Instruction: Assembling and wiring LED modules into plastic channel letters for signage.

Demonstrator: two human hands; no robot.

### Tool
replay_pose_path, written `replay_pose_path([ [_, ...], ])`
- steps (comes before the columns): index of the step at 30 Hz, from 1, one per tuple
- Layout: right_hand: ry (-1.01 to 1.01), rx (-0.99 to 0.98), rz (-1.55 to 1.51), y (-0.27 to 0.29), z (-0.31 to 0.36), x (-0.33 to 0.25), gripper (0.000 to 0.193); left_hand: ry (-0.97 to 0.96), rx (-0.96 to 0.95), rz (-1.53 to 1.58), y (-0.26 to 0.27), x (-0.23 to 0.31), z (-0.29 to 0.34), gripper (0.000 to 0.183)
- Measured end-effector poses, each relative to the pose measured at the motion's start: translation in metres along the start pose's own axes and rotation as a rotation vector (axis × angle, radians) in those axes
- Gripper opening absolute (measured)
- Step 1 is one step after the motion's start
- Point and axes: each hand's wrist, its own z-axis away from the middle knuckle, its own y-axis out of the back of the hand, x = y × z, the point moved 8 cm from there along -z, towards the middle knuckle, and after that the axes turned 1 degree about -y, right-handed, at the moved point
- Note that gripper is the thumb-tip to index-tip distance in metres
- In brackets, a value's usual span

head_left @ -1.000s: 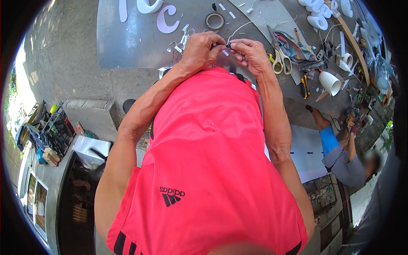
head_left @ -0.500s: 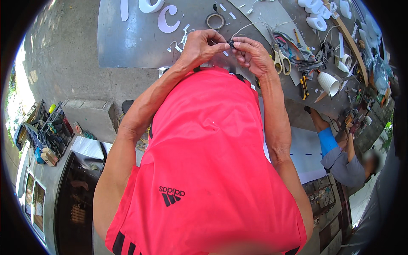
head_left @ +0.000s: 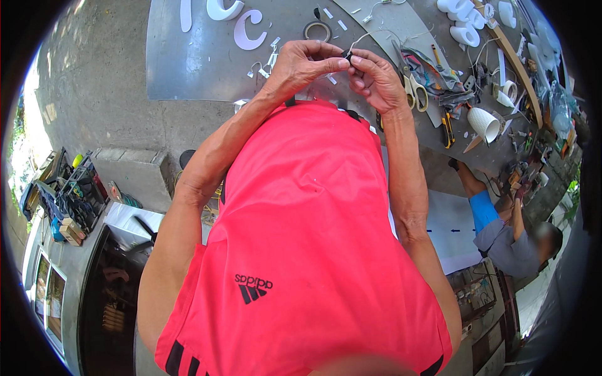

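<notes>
Over the near edge of a grey metal sheet [head_left: 188, 69], my two hands meet at a small black piece [head_left: 347, 55], perhaps tape. My left hand [head_left: 301, 64] pinches it between thumb and fingertips. From the other side, the thumb and fingers of my right hand [head_left: 379, 81] close on it too. A thin white wire [head_left: 376, 31] runs up from there to the far right. Just beyond the hands lies a roll of black tape [head_left: 306, 33]. Small white modules [head_left: 272, 61] on short wires sit beside my left hand.
White curved cut-outs [head_left: 241, 34] lie at the far left of the sheet. To the right are cream-handled scissors [head_left: 422, 88], a yellow-black utility knife [head_left: 448, 130], a cloth [head_left: 433, 70], a white textured cup [head_left: 480, 124] and white rolls [head_left: 464, 34]. A person [head_left: 511, 247] works farther right.
Both hands have shifted slightly to the right with the black piece, and their fingertips have come closer together around it. The wire's bend has moved a little.
</notes>
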Motion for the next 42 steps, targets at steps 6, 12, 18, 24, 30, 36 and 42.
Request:
replay_pose_path([
  [6,0.002,0.009,0.008,0.002,0.002,-0.005,0.020,-0.007,-0.007,0.022,0.000,-0.005,-0.002,0.039],
  [12,0.030,0.024,0.055,0.004,0.003,-0.009,0.019,-0.087,0.016,-0.089,0.000,-0.005,-0.003,0.037],
  [18,0.028,0.057,0.100,0.005,0.004,-0.010,0.019,-0.099,-0.039,-0.104,-0.003,-0.007,-0.007,0.030],
  [24,0.018,0.058,0.145,0.004,0.007,-0.011,0.018,-0.035,-0.113,-0.006,-0.008,-0.012,-0.006,0.026],
  [30,0.031,0.041,0.125,0.003,0.008,-0.014,0.018,-0.058,-0.091,0.090,-0.008,-0.002,-0.003,0.029],
  [36,0.052,0.036,0.149,-0.002,0.009,-0.017,0.019,-0.072,-0.020,0.053,-0.003,0.000,-0.002,0.030],
  [42,0.111,0.068,0.221,0.000,0.007,-0.016,0.021,-0.081,0.064,-0.002,0.003,0.009,0.001,0.024],
])
